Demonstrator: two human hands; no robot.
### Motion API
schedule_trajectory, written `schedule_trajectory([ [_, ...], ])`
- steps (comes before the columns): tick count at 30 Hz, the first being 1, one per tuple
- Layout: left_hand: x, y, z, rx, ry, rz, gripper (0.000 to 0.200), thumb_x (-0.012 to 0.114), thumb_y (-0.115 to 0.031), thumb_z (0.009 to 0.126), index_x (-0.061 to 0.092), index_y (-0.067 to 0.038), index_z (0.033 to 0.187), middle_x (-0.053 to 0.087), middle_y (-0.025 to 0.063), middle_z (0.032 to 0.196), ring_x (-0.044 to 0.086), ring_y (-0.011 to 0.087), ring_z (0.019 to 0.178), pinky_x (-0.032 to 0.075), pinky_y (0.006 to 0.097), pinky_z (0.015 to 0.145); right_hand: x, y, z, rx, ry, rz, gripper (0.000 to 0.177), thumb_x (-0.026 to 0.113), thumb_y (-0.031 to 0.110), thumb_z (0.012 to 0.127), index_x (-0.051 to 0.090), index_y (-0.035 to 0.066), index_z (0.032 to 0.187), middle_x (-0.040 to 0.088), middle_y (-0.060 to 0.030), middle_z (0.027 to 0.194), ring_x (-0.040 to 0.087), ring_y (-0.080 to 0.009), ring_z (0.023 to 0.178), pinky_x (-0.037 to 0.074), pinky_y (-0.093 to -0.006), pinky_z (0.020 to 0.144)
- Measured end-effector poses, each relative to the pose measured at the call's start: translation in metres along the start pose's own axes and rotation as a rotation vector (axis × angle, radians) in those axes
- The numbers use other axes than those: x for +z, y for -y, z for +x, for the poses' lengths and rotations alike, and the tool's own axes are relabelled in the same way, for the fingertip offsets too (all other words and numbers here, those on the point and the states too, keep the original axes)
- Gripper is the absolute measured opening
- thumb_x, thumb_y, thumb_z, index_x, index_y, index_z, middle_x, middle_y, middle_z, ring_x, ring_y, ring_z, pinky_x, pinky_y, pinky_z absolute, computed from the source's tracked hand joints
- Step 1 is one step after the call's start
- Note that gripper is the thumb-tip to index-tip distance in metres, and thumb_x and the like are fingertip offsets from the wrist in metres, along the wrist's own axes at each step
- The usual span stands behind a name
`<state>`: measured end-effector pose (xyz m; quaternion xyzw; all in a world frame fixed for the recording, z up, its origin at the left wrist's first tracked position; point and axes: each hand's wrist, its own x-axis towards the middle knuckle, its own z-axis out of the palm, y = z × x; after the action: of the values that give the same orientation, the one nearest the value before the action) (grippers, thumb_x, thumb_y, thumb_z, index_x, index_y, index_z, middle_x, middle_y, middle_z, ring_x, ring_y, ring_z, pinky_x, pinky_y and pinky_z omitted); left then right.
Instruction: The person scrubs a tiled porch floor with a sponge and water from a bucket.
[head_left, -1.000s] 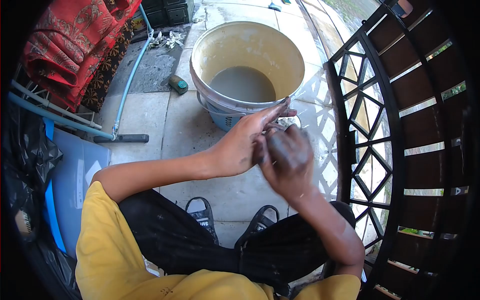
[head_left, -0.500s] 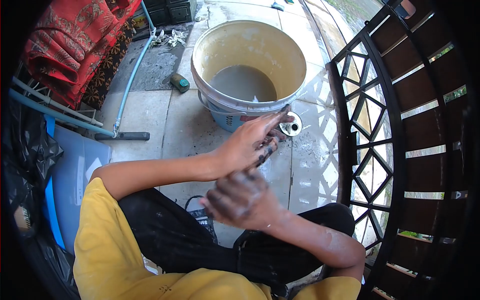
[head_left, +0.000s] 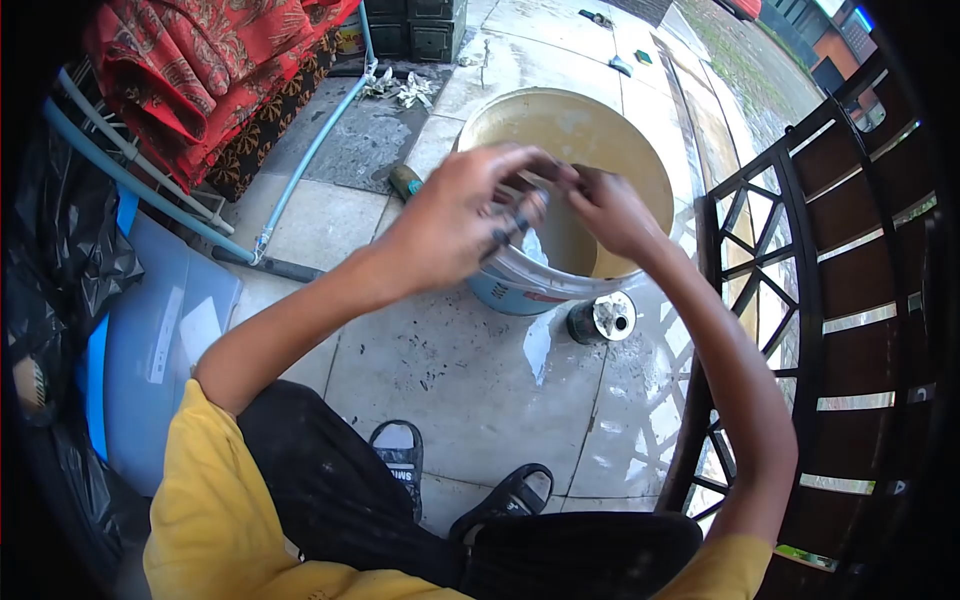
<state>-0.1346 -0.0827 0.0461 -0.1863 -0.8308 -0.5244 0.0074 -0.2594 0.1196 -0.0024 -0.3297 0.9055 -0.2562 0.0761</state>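
A floor [head_left: 450, 345] of large pale grey tiles takes up most of the space, wet in places, with dark specks strewn near its middle; its far end opens outdoors. A dark gate [head_left: 855, 345] of slats and lattice closes off the floor's right edge. Over the far left corner hangs red patterned cloth [head_left: 220, 70]. The person's black trousers [head_left: 330, 470] block the view of part of the near edge. Along the left edge are one translucent plastic bin [head_left: 160, 310] and black plastic bagging [head_left: 70, 240]. One bucket [head_left: 570, 281], pale inside and blue outside, stands between the floor's middle and its far edge, with murky liquid [head_left: 570, 245] in it. A light blue pipe [head_left: 320, 142] runs along the left side. Two black sandals [head_left: 400, 470] lie toward the near edge.

The left hand [head_left: 450, 215], smeared dark, hides the bucket's left rim; its fingers are loosely curled and parted. The right hand [head_left: 617, 215] is over the bucket, fingers bent, the two hands' fingertips meeting. Whether they pinch anything, I cannot tell. One can [head_left: 610, 316] stands just beside the bucket, a dark hole in its top. One green container [head_left: 405, 182] lies partly hidden behind the left hand.
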Motion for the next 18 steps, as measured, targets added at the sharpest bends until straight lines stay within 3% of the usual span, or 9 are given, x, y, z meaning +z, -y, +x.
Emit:
schedule_trajectory([
  [4, -0.029, 0.022, 0.01, 0.044, -0.219, -0.089, 0.03, 0.056, -0.025, 0.096, 0.062, -0.001, 0.114, 0.065, 0.0067, 0.102, 0.06, 0.0121, 0.091, 0.05, 0.0277, 0.082, 0.105, -0.1, 0.107, 0.0, 0.577, -0.439, 0.031, 0.055, 0.034, 0.087, 0.067, 0.011, 0.104, 0.068, -0.0192, 0.098, 0.066, -0.0363, 0.083, 0.05, -0.0435, 0.075],
  [8, -0.046, 0.04, 0.011, 0.021, -0.245, -0.086, 0.029, 0.059, -0.024, 0.094, 0.062, -0.001, 0.112, 0.064, 0.008, 0.105, 0.062, 0.0148, 0.092, 0.05, 0.0296, 0.083, 0.208, -0.151, 0.127, 0.063, 0.892, -0.256, 0.054, 0.064, 0.044, 0.076, 0.067, 0.003, 0.112, 0.066, -0.0196, 0.114, 0.061, -0.0328, 0.11, 0.046, -0.0413, 0.095],
  [9, -0.049, 0.044, 0.014, 0.064, -0.241, -0.068, 0.029, 0.06, -0.022, 0.093, 0.061, 0.0, 0.112, 0.064, 0.0092, 0.107, 0.063, 0.0158, 0.093, 0.05, 0.0304, 0.083, 0.258, -0.203, 0.125, -0.088, 0.766, -0.188, 0.06, 0.064, 0.045, 0.077, 0.065, -0.003, 0.113, 0.063, -0.0232, 0.117, 0.059, -0.0333, 0.113, 0.045, -0.0402, 0.097],
  [11, -0.051, 0.05, 0.025, 0.056, -0.237, -0.094, 0.029, 0.06, -0.021, 0.092, 0.061, 0.0, 0.111, 0.064, 0.0108, 0.107, 0.063, 0.0182, 0.095, 0.051, 0.0322, 0.084, 0.238, -0.188, 0.11, 0.027, 0.862, -0.053, 0.064, 0.062, 0.045, 0.079, 0.06, -0.005, 0.119, 0.061, -0.0241, 0.121, 0.059, -0.0363, 0.111, 0.045, -0.0428, 0.096],
  [13, -0.049, 0.054, 0.037, 0.043, -0.215, -0.118, 0.028, 0.061, -0.019, 0.091, 0.061, 0.001, 0.111, 0.064, 0.0125, 0.108, 0.064, 0.0205, 0.097, 0.051, 0.034, 0.085, 0.268, -0.21, 0.131, 0.263, 0.899, 0.077, 0.05, 0.059, 0.04, 0.081, 0.064, 0.001, 0.113, 0.065, -0.0189, 0.109, 0.065, -0.028, 0.085, 0.051, -0.0388, 0.072],
  [14, -0.047, 0.058, 0.046, 0.102, -0.239, -0.018, 0.027, 0.06, -0.018, 0.091, 0.061, 0.001, 0.11, 0.064, 0.0132, 0.107, 0.064, 0.0222, 0.098, 0.05, 0.0351, 0.086, 0.178, -0.193, 0.128, 0.271, 0.902, 0.086, 0.05, 0.059, 0.04, 0.081, 0.064, 0.001, 0.113, 0.065, -0.0189, 0.109, 0.065, -0.028, 0.085, 0.051, -0.0388, 0.072],
  [15, -0.044, 0.062, 0.055, 0.164, -0.257, 0.076, 0.025, 0.06, -0.018, 0.091, 0.062, 0.001, 0.108, 0.064, 0.0138, 0.106, 0.064, 0.0238, 0.098, 0.05, 0.0363, 0.087, 0.139, -0.089, 0.135, 0.623, 0.545, 0.69, 0.029, 0.057, 0.032, 0.083, 0.065, 0.011, 0.102, 0.065, -0.0071, 0.085, 0.055, -0.0127, 0.059, 0.04, -0.0269, 0.047],
  [16, -0.042, 0.064, 0.067, 0.174, -0.223, 0.187, 0.029, 0.059, -0.016, 0.092, 0.057, 0.0, 0.115, 0.06, 0.0187, 0.114, 0.063, 0.0303, 0.101, 0.05, 0.0393, 0.088, 0.095, -0.079, 0.135, 0.247, 0.605, 0.816, 0.018, 0.055, 0.027, 0.084, 0.063, 0.019, 0.098, 0.059, 0.0029, 0.069, 0.045, -0.004, 0.048, 0.027, -0.0194, 0.04],
  [18, -0.017, 0.056, 0.096, 0.195, -0.274, 0.244, 0.035, 0.057, -0.021, 0.093, 0.053, -0.001, 0.122, 0.055, 0.0221, 0.121, 0.059, 0.0346, 0.108, 0.047, 0.0413, 0.092, 0.043, -0.073, 0.127, 0.471, 0.148, 1.18, 0.032, 0.045, 0.045, 0.098, 0.062, 0.018, 0.101, 0.061, 0.0051, 0.07, 0.056, -0.0049, 0.056, 0.043, -0.0207, 0.046],
])
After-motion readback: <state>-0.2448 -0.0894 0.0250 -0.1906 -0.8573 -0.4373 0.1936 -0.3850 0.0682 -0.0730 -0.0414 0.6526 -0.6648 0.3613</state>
